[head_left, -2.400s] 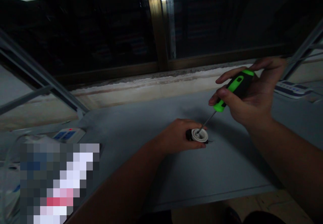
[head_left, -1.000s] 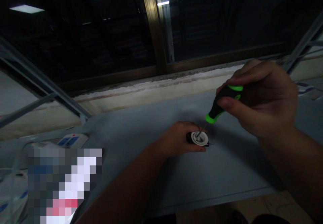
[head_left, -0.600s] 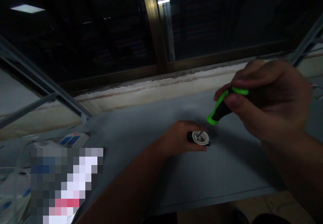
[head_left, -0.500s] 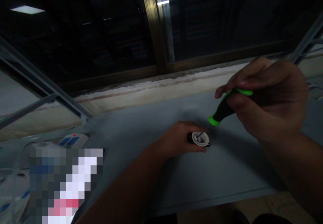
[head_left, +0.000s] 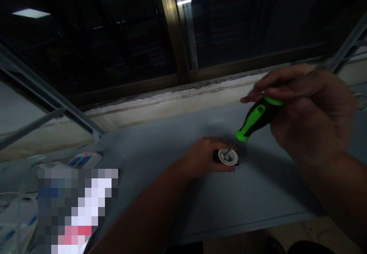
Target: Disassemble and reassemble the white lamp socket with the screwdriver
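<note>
My left hand [head_left: 204, 157] rests on the grey table and grips a round black-bodied fitting with a white ring face [head_left: 228, 156]. My right hand [head_left: 311, 112] holds a screwdriver with a green and black handle [head_left: 256, 117] at a slant above it. The thin metal shaft runs down into the centre of the white ring, and its tip sits inside. Most of the fitting's black body is hidden by my left fingers. What the tip engages inside the ring is too small to tell.
A white power strip [head_left: 84, 159] lies at the table's far left corner. Near it, a pixelated patch [head_left: 76, 208] hides an object. White bags [head_left: 17, 219] lie beyond the left edge. Metal rack bars [head_left: 37, 97] cross the left side, below a dark window [head_left: 172, 28].
My right hand has moved in over the fitting and turned the screwdriver handle, with the shaft staying in the ring. The left hand and fitting stay nearly still.
</note>
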The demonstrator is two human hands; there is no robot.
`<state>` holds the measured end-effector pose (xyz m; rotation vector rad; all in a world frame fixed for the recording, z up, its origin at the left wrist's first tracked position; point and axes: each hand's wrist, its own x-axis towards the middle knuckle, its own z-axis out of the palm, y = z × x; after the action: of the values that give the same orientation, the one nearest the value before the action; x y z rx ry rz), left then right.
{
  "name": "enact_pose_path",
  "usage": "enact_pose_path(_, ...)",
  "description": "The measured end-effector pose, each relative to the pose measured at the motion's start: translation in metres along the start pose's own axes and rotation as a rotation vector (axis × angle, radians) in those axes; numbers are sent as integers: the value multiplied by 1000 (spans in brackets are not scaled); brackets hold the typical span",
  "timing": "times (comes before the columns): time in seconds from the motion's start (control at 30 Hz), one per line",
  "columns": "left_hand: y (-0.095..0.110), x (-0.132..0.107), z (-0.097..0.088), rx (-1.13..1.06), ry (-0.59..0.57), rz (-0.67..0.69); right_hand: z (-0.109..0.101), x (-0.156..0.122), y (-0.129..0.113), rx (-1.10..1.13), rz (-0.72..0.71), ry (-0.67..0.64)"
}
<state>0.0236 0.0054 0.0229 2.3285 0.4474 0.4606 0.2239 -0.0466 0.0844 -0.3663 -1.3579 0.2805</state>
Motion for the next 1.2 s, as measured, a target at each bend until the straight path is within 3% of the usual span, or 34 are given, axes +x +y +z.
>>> enact_pose_path(0.13,2,0,1,1,8,-7,2,-1,-8,45,65,-124)
enact_pose_path(0.33,2,1,0,-4,-10,30,4,3,5,-143,-118,39)
enact_pose_path(0.4,1,1,0,9,-17,24,2,3,7,-99,-97,42)
enact_pose_path(0.57,0,1,0,8,-5,11,1,1,-5,70,66,-106)
enact_pose_path(0.73,1,0,0,-3,-11,4,1,4,0,-159,-33,-39)
enact_pose_path(0.83,1,1,1,9,1,-2,0,5,6,-99,-43,9)
enact_pose_path(1.0,-1,1,1,-1,-3,24,2,2,-4,49,129,-78)
enact_pose_path(1.2,0,2,0,-7,-19,-6,-1,1,2,-127,21,0)
